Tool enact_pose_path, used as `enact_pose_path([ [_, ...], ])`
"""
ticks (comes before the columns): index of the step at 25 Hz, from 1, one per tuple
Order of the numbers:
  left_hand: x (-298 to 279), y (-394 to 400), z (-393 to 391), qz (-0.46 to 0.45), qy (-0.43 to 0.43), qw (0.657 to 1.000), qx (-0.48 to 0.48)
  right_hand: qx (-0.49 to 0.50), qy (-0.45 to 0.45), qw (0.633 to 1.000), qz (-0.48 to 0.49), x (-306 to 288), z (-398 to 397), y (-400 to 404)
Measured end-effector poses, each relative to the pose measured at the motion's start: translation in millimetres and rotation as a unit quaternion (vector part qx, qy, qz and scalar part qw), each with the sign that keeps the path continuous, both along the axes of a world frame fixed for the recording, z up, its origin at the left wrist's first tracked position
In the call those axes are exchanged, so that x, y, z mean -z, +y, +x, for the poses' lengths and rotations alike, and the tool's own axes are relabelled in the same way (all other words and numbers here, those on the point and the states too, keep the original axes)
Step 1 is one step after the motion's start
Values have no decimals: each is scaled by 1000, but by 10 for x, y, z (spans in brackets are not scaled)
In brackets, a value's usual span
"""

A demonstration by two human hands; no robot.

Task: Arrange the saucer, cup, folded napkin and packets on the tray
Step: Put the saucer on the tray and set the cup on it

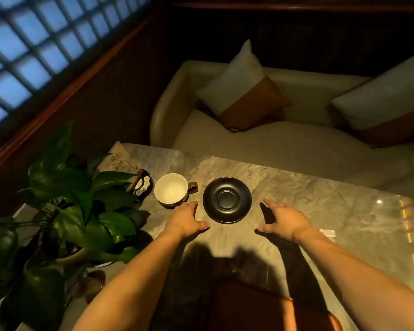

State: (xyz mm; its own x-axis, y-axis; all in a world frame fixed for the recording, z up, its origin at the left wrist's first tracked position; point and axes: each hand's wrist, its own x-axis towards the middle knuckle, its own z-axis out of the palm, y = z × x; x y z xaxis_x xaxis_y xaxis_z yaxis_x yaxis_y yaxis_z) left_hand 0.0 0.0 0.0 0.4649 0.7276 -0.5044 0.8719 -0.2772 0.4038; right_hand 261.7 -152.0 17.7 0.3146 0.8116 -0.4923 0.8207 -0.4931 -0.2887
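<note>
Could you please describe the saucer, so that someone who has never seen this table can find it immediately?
Start at the marble table in front of the cream sofa. In its middle, between the left hand and the right hand, lies the saucer. It is flat, round and matte black, unlike the white-lined cup beside it.
</note>
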Motion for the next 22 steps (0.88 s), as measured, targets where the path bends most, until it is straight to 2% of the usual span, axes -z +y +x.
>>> enact_pose_path([
  [4,171,-1,124,45,-55,997,-17,-7,-25,999,21,267,-37,162],
  [11,447,-128,197,150,-68,986,13,41,6,999,34,672,-104,356],
  [19,479,-172,283,199,-105,974,-28,78,57,994,41,691,-121,479],
  [22,456,-209,305,252,-140,957,-14,89,73,992,51,658,-150,471],
])
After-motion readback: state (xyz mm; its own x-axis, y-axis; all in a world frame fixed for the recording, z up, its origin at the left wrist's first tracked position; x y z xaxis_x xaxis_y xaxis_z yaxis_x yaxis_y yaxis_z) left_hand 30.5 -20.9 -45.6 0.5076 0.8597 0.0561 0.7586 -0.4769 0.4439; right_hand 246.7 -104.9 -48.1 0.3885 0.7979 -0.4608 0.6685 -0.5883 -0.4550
